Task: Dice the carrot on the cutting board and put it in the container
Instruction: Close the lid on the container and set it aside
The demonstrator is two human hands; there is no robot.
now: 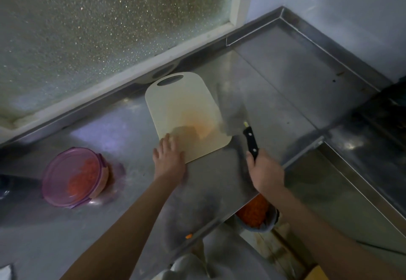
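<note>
- The knife (233, 112) blade is blurred over our cutting board (182, 97); right hand (264, 169) grips its handle
- Our left hand (169, 159) lies flat on the board's corner
- We see diced carrot (85, 175) inside the lidded container (56, 178), left
- Around us: steel counter (285, 82), frosted window (105, 27)

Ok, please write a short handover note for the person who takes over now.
Left hand: flat on the near corner of the cutting board.
Right hand: grips the cleaver by its handle, blade blurred at the board's right edge.
Board: only an orange stain, no pieces visible.
Container: left on the counter, purple lid on, diced carrot inside.
Seems nearly done; one carrot bit lies at the counter edge.
</note>
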